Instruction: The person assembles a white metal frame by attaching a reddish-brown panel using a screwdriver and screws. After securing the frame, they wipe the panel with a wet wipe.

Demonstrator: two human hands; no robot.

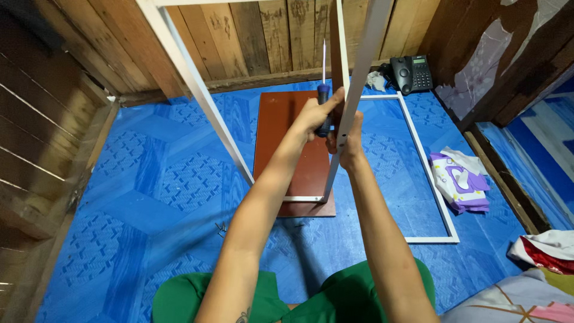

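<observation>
My left hand grips a screwdriver with a blue and black handle, its thin shaft pointing up. My right hand is wrapped around the upright right bar of a white metal frame, just below and right of the left hand. A brown board edge rises behind that bar. The frame's left bar slants up to the left, and its bottom bar rests over a reddish-brown panel lying flat on the blue patterned floor.
A second white frame lies flat on the floor to the right. A black desk telephone sits by the wooden back wall. Folded purple-and-white cloth lies at right, and small screws on the floor at left. Plank walls close both sides.
</observation>
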